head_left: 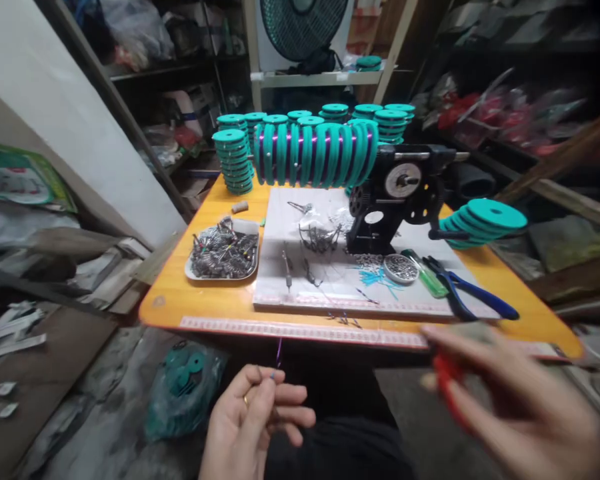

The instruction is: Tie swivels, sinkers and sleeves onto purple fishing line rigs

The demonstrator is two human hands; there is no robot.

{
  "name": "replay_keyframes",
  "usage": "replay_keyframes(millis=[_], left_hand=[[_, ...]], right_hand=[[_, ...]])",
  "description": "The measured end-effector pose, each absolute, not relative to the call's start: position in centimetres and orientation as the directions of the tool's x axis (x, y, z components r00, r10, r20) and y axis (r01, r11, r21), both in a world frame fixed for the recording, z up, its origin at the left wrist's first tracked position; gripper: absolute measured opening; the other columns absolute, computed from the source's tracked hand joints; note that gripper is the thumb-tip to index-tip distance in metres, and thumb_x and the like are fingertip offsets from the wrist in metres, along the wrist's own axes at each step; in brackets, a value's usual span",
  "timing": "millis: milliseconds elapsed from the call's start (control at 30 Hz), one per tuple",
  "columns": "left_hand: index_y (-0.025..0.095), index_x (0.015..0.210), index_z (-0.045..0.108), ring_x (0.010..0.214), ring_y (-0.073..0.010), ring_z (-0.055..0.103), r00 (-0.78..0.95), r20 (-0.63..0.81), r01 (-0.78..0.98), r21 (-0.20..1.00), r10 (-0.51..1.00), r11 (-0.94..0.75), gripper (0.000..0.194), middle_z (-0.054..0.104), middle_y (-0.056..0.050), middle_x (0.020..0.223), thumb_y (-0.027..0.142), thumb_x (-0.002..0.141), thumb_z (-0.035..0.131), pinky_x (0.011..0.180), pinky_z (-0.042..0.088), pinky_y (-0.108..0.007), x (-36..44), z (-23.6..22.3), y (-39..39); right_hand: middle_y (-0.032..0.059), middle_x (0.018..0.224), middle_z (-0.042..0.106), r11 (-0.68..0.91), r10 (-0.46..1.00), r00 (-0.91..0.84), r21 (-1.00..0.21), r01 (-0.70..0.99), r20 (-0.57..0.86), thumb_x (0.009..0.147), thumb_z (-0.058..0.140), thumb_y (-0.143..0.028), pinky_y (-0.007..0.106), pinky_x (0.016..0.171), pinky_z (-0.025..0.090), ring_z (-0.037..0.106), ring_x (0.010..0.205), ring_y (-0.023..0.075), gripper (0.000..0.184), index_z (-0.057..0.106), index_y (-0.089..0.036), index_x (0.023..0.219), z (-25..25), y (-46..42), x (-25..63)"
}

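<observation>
My left hand (260, 413), with a ring on one finger, is below the table's front edge. Its thumb and forefinger pinch a thin purple line (279, 353), and a tiny blue bit shows at the fingertips. To the right, my right hand (525, 407) is blurred by motion and closed around a red-handled tool (450, 390), whose working end is too smeared to make out. A row of teal spools wound with purple line (317, 155) sits on the shaft of a black winding machine (380, 227) above the white board (275, 293).
Blue-handled pliers (480, 297), a green-handled tool (433, 280) and a round dish of small metal parts (401, 269) lie on the board. At left stands a tray of metal pieces (223, 253). Stacked teal spools (233, 163) line the back; more (490, 217) stand right.
</observation>
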State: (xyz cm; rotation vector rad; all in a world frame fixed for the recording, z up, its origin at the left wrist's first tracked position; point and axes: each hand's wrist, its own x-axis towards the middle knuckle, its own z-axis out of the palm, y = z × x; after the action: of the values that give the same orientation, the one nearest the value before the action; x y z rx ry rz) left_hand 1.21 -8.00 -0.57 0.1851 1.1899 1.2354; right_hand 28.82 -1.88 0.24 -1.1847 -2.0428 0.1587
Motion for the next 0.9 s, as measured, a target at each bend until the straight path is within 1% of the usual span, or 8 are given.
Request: replay_keyframes(millis=[33,100,233,333,467,533,733,900], left_hand=[[0.014,0.083,0.058,0.056,-0.0176,0.072,-0.147,-0.581,-0.617,0.686,0.8,0.385,0.046,0.075,-0.006,0.07,0.04,0.061,0.089,0.044,0.052,-0.016,1.2,-0.8,-8.0],[0.012,0.08,0.063,0.055,-0.0169,0.071,-0.172,-0.549,-0.602,0.716,0.818,0.354,0.044,0.076,-0.007,0.07,0.042,0.061,0.09,0.044,0.054,-0.016,1.1,-1.0,-8.0],[0.013,0.072,0.073,0.058,-0.0135,0.071,-0.238,-0.444,-0.552,0.794,0.864,0.255,0.034,0.078,-0.007,0.075,0.039,0.06,0.091,0.047,0.058,-0.016,1.0,-1.0,-8.1],[0.015,0.07,0.077,0.053,-0.0103,0.068,-0.231,-0.39,-0.54,0.814,0.891,0.216,0.026,0.078,-0.006,0.074,0.036,0.062,0.09,0.048,0.058,-0.014,0.9,-0.7,-8.2],[0.017,0.071,0.078,0.047,-0.0081,0.066,-0.227,-0.372,-0.532,0.822,0.9,0.206,0.021,0.077,-0.004,0.073,0.034,0.064,0.088,0.048,0.058,-0.012,0.9,-0.4,-8.1],[0.017,0.071,0.078,0.047,-0.0086,0.066,-0.225,-0.38,-0.529,0.821,0.897,0.215,0.021,0.077,-0.004,0.072,0.034,0.065,0.087,0.048,0.057,-0.012,1.0,-0.4,-8.0],[0.016,0.069,0.078,0.046,-0.0094,0.065,-0.201,-0.386,-0.552,0.804,0.9,0.221,0.022,0.077,-0.005,0.071,0.034,0.063,0.088,0.048,0.058,-0.013,1.0,-0.1,-7.8],[0.017,0.07,0.078,0.045,-0.0068,0.065,-0.191,-0.382,-0.53,0.815,0.904,0.233,0.02,0.076,-0.004,0.069,0.033,0.065,0.088,0.048,0.056,-0.009,1.0,-0.2,-7.8]], right_hand=[[0.0058,0.094,0.066,0.647,0.75,-0.408,-0.451,0.614,0.521,0.088,0.065,-0.028,0.022,0.066,0.057,0.067,0.077,0.0145,0.043,0.059,-0.027,0.131,0.0,-2.8,26.6],[0.0077,0.1,0.065,0.703,0.709,-0.512,-0.542,0.461,0.484,0.087,0.064,-0.018,0.018,0.064,0.057,0.068,0.078,0.0128,0.046,0.058,-0.025,0.132,-0.7,-4.2,22.8],[0.0095,0.091,0.064,0.755,0.645,-0.505,-0.58,0.304,0.574,0.086,0.062,-0.011,0.019,0.064,0.057,0.067,0.075,0.0143,0.047,0.059,-0.017,0.132,-2.5,-5.0,19.3],[0.01,0.091,0.064,0.763,0.637,-0.5,-0.576,0.295,0.587,0.087,0.06,-0.011,0.019,0.063,0.057,0.067,0.076,0.0143,0.046,0.058,-0.017,0.132,-2.9,-4.9,19.0],[0.0062,0.085,0.061,0.73,0.671,-0.495,-0.608,0.311,0.552,0.085,0.062,-0.01,0.016,0.058,0.055,0.063,0.067,0.0103,0.046,0.059,-0.018,0.13,-2.2,-4.8,18.8],[0.0051,0.084,0.06,0.723,0.677,-0.486,-0.621,0.302,0.552,0.085,0.062,-0.009,0.015,0.056,0.054,0.062,0.065,0.0094,0.047,0.06,-0.018,0.131,-1.9,-4.7,18.6],[0.0065,0.088,0.064,0.736,0.667,-0.48,-0.605,0.304,0.57,0.084,0.065,-0.01,0.015,0.06,0.056,0.065,0.069,0.0109,0.047,0.062,-0.019,0.129,-1.8,-4.5,18.8],[0.0056,0.082,0.063,0.7,0.687,-0.493,-0.668,0.254,0.533,0.083,0.064,-0.007,0.016,0.056,0.055,0.063,0.063,0.0111,0.047,0.064,-0.02,0.129,-1.5,-4.6,18.0]])
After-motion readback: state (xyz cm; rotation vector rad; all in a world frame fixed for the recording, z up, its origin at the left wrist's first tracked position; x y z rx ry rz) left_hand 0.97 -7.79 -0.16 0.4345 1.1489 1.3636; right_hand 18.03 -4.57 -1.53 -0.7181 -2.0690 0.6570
